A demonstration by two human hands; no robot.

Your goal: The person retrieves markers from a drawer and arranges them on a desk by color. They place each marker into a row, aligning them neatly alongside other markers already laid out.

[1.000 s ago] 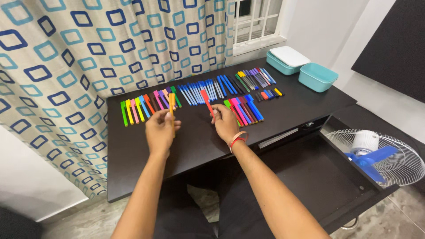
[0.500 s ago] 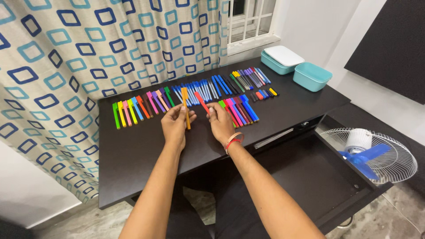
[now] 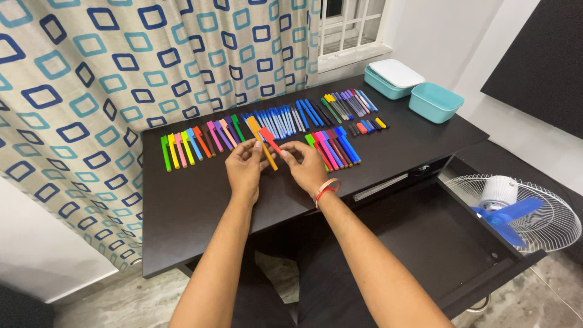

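Bringing together: the person's left hand (image 3: 244,165) and right hand (image 3: 306,167) now meet over the middle of the surface (image 3: 194,206), where half a second ago they were held a little apart and a second ago well apart.
Left grip: fingers closed round an orange marker (image 3: 261,143), which slants up and away from the hand, its capped end toward the far row of pens.
Right grip: fingertips pinched on a red marker (image 3: 270,140), tilted the same way and lying just beside the orange one, the two close to touching or crossing.
What changed: the orange marker has travelled from the left, near the bright row, to the centre; the red one has swung in to meet it.
Reading: the two markers look to be in the middle of being compared or paired, not yet laid down in any row.
Surface: a dark desk top with a row of coloured markers (image 3: 197,141) at left, blue pens (image 3: 282,120) in the middle, a mixed row (image 3: 334,147) by the right hand, more pens (image 3: 346,104) farther back.
Far corner: two teal boxes, one with a white lid (image 3: 395,78), one open (image 3: 435,102).
Room: a patterned curtain (image 3: 121,67) behind, a barred window (image 3: 349,27), a white fan with blue blades (image 3: 513,209) at lower right.
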